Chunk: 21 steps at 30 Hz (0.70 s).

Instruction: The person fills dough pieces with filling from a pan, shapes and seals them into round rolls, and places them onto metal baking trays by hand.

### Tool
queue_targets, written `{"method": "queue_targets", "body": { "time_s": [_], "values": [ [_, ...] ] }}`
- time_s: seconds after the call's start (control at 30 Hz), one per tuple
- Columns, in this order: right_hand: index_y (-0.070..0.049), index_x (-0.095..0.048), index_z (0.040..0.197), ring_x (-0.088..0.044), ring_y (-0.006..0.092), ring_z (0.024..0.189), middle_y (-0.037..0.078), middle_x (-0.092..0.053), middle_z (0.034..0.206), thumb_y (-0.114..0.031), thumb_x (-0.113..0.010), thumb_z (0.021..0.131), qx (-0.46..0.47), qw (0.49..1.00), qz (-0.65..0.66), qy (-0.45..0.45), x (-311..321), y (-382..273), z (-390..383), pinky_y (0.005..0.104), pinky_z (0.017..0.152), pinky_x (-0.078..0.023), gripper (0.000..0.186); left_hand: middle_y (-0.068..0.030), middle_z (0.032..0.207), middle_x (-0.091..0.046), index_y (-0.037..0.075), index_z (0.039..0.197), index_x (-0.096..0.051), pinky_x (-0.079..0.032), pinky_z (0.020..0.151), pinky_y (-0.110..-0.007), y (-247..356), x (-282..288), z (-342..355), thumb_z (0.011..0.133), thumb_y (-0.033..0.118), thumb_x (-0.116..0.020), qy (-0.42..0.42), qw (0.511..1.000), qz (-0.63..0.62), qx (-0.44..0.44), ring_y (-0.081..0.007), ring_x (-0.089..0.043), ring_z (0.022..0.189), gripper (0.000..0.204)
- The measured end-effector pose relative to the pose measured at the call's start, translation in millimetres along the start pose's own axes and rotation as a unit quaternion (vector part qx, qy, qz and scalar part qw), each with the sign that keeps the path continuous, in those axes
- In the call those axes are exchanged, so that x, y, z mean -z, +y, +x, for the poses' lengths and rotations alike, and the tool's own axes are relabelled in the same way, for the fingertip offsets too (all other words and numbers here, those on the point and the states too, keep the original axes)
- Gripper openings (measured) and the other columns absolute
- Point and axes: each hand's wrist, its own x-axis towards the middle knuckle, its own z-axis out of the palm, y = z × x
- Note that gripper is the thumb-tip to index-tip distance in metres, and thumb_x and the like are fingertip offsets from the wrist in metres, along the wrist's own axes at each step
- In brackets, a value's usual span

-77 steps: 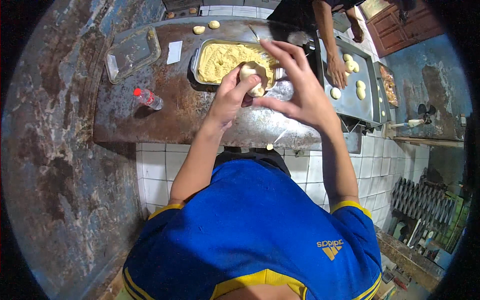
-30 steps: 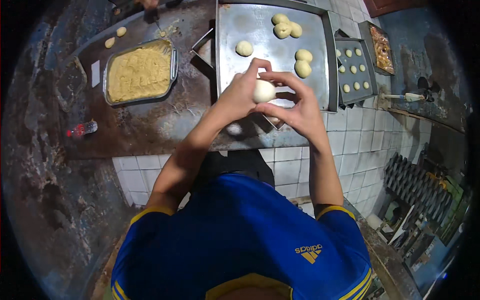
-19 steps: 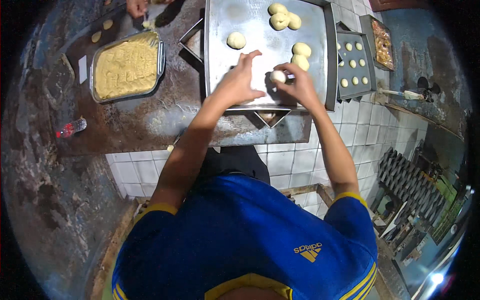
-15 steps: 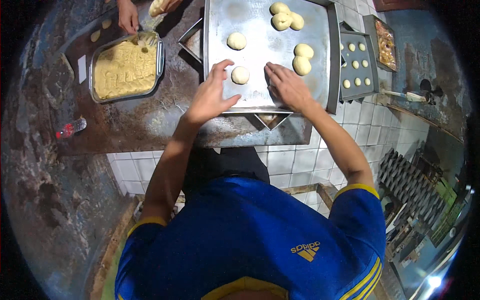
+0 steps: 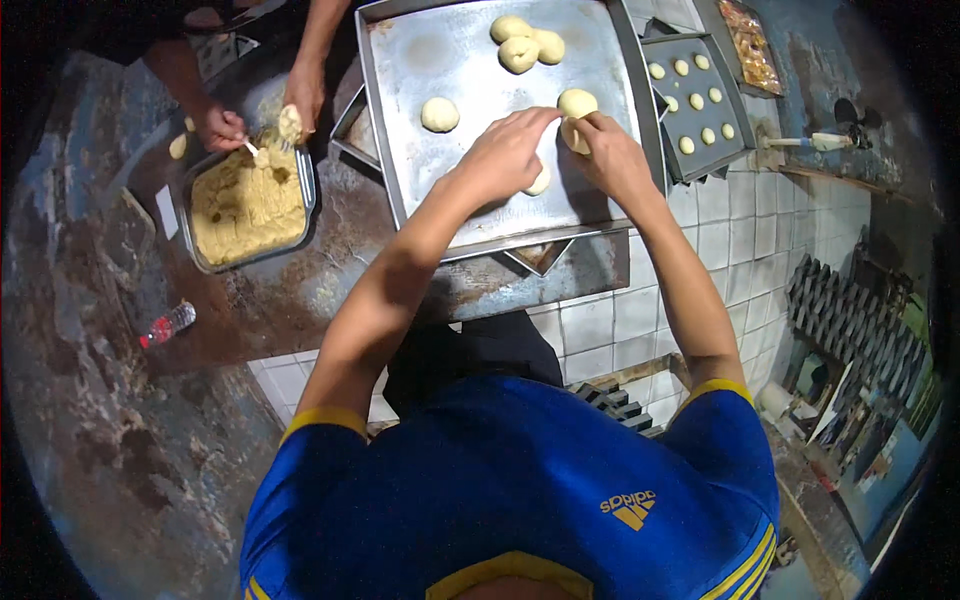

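Note:
A large metal tray (image 5: 400, 165) with raised sides bears several pale, round dough balls. My right hand (image 5: 615, 160) has its fingers closed at the right of one dough ball (image 5: 575, 136), which sits against another dough ball (image 5: 577, 102) just beyond it. From the left, my left hand (image 5: 500, 158) presses its fingertips to that same gripped ball. Its thumb is mostly hidden. A further dough ball (image 5: 538, 182) shows partly beneath my left hand. One dough ball (image 5: 440, 114) lies alone at the left, and a touching cluster of dough balls (image 5: 518, 54) sits at the far side.
Left of the tray, another person's hands (image 5: 305, 95) work with a utensil and a piece of dough over a glass dish (image 5: 310, 190) of yellow filling. A small bottle (image 5: 168, 325) lies on the table. Right stands a dark tray (image 5: 735, 145) with small dough balls.
My hands have moved from around the near ball to the paired balls at the right, now closing on the nearer one. The other person's hands have come over the dish. The view has shifted.

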Motion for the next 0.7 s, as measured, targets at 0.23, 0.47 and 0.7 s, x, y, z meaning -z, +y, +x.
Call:
{"method": "queue_targets", "body": {
  "time_s": [0.23,0.47,0.7],
  "values": [
    [0.000,-0.065,0.123,-0.070,0.0360,0.104,0.017,-0.070,0.117,-0.007,-0.068,0.086,0.000,0.992,-0.124,-0.003,-27.0,42.9,9.3,0.0489,0.082,-0.062,0.038,-0.0260,0.142,-0.060,0.000,0.150,-0.047,-0.049,0.110,-0.048,-11.8,-41.5,76.1,0.078,-0.006,-0.053,-0.181,0.982,-0.036,0.035,-0.0429,-0.058,0.131,0.072],
    [0.005,-0.064,0.132,-0.065,0.0155,0.112,0.007,-0.070,0.118,-0.015,-0.064,0.079,-0.100,0.713,0.625,-0.302,18.7,28.2,-1.3,0.0296,0.102,-0.048,0.057,-0.0203,0.140,-0.065,0.002,0.147,-0.054,-0.050,0.108,-0.042,-45.5,-35.1,48.8,0.097,0.010,-0.057,-0.096,0.980,-0.135,0.112,-0.0332,-0.063,0.130,0.051],
    [0.002,-0.075,0.118,-0.070,0.0104,0.092,0.005,-0.076,0.097,-0.009,-0.085,0.086,-0.135,0.840,0.523,0.048,48.0,-148.3,-20.4,0.0261,0.081,-0.057,0.036,-0.0076,0.096,-0.071,0.000,0.106,-0.070,-0.052,0.082,-0.032,61.6,54.7,-51.8,0.114,0.039,-0.045,0.146,0.867,-0.445,0.170,-0.0140,-0.065,0.089,0.047]
  ]
}}
